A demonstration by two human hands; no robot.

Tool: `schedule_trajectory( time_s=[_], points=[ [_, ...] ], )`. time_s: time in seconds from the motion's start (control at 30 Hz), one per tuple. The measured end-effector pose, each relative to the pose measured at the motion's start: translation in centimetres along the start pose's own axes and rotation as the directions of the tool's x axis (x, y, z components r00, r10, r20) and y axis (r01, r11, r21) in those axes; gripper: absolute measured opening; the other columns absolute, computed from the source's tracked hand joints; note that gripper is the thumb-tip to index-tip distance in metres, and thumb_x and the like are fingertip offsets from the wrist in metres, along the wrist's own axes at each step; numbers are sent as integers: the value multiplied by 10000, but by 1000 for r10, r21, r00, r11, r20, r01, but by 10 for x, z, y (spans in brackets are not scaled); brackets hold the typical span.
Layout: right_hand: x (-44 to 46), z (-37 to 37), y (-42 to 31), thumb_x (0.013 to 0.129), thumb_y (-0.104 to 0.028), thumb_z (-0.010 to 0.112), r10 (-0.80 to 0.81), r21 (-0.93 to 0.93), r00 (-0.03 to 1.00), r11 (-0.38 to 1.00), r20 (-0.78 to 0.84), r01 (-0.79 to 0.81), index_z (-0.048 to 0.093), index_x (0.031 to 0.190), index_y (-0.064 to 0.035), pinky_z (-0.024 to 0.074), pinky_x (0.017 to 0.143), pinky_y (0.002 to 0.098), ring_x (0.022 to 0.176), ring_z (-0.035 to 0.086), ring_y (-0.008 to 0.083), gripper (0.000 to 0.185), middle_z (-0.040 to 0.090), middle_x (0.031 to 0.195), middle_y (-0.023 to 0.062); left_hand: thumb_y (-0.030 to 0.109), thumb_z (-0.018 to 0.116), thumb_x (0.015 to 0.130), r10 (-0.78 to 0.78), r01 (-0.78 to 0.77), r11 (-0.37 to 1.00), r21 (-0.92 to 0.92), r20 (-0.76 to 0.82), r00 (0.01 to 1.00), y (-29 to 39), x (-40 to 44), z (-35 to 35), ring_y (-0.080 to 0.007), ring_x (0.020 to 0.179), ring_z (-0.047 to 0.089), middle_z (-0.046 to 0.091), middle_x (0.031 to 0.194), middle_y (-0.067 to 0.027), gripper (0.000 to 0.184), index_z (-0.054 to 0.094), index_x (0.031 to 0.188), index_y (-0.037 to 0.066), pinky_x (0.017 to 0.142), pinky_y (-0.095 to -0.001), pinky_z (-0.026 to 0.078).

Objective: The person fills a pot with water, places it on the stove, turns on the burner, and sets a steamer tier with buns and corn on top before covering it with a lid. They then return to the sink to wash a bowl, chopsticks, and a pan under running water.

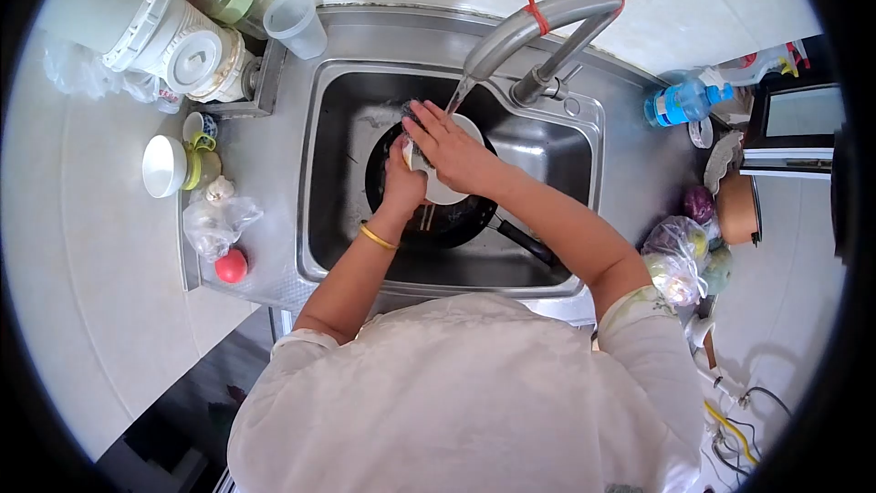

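Over the sink (347, 269), my left hand (401, 181) grips the left edge of a white bowl (456, 184). My right hand (447, 148) lies over the bowl and presses a dark scrubber (411, 115) against its upper left part; the fingers hide much of the scrubber. Water runs from the faucet (497, 41) beside my right fingers onto the bowl. Beneath the bowl a black frying pan (379, 187) rests in the sink, its handle (526, 242) toward the lower right. Chopsticks (427, 216) show in the pan below the bowl.
Left of the sink are a clear plastic cup (297, 26), a white bowl (163, 166), garlic (219, 189), a plastic bag (212, 224) and a red ball-shaped object (231, 266). On the right are a blue bottle (677, 104), a purple onion (698, 204) and bagged vegetables (675, 256).
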State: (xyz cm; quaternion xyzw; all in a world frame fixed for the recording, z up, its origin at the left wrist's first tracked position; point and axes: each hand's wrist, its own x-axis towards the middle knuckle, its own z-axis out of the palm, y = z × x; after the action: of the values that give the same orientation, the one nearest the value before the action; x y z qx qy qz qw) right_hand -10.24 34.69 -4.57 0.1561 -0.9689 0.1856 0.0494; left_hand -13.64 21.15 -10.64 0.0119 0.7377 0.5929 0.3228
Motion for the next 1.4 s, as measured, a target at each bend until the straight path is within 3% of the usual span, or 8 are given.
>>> schedule_trajectory(
  time_s=[0.2, 0.43, 0.6, 0.73, 0.83, 0.9, 1.0, 1.4],
  points=[
    [7, -3, 7, 702, -50, 554, 8, 55, 995, 998, 101, -14, 513, 1063, 2, 405, 896, 413, 1036, 521, 336, 367, 522, 1118, 178, -64, 440, 697, 269, -290, 922, 256, 115, 956, -29, 14, -2, -446, 1066, 430, 445, 1163, -276, 631, 296, 1303, 37, 933, -458, 352],
    [-6, 2, 40, 659, -185, 643, 479, -26, 877, 877, -41, -480, 564, 834, -40, 493, 621, 381, 763, 605, 296, 241, 602, 731, 95, -75, 424, 678, -112, 116, 982, -145, 35, 993, 22, -21, 4, -392, 1136, 396, 432, 1186, -245, 647, 298, 1305, 26, 983, -427, 321],
    [-59, 90, 32, 770, -259, 593, 767, 694, 102, -506, 634, -512, 506, 1148, -116, 508, 710, 459, 923, 570, 325, 414, 574, 1076, 119, -90, 421, 660, 235, -234, 972, 31, -233, 944, -28, 8, 15, -379, 1134, 391, 352, 1226, -231, 701, 277, 1332, 51, 1000, -394, 301],
    [-50, 91, 1, 818, -192, 551, 279, 278, 290, -959, 915, 44, 472, 1168, -147, 482, 765, 521, 981, 538, 309, 361, 533, 1105, 98, -75, 447, 651, 238, -224, 971, 84, -238, 942, 0, -3, 14, -388, 1124, 384, 348, 1204, -236, 715, 271, 1331, 55, 993, -399, 300],
    [-43, 79, 26, 766, -154, 601, 732, 697, 175, -507, 659, -508, 524, 1107, -105, 497, 752, 498, 929, 576, 264, 353, 575, 1034, 99, -65, 462, 648, 369, -342, 897, 281, -50, 928, 15, -6, 5, -399, 1117, 382, 358, 1187, -248, 714, 275, 1327, 53, 984, -399, 308],
    [-43, 84, 60, 648, -168, 682, 900, 472, 424, 334, 97, -816, 622, 883, -15, 499, 745, 373, 858, 619, 295, 287, 638, 878, 180, -56, 471, 646, 374, -376, 849, 371, 80, 924, 20, 6, -7, -405, 1104, 389, 369, 1176, -258, 717, 274, 1327, 53, 975, -409, 316],
    [-18, 42, 57, 663, -125, 645, 594, 171, 792, 803, -141, -571, 541, 906, -15, 477, 699, 416, 821, 579, 366, 286, 589, 872, 177, -22, 494, 649, 180, -276, 852, 445, 246, 952, 36, 15, -19, -408, 1052, 454, 414, 1163, -243, 724, 269, 1333, 55, 915, -420, 385],
    [-35, 59, 52, 610, -179, 615, 882, 295, 470, 447, 10, -845, 583, 755, 6, 479, 687, 420, 715, 587, 368, 237, 588, 686, 207, -16, 543, 644, -12, 31, 931, -364, 55, 998, 11, 11, -19, -247, 1027, 516, 485, 1152, -155, 794, 238, 1373, 63, 838, -330, 444]
  ],
)
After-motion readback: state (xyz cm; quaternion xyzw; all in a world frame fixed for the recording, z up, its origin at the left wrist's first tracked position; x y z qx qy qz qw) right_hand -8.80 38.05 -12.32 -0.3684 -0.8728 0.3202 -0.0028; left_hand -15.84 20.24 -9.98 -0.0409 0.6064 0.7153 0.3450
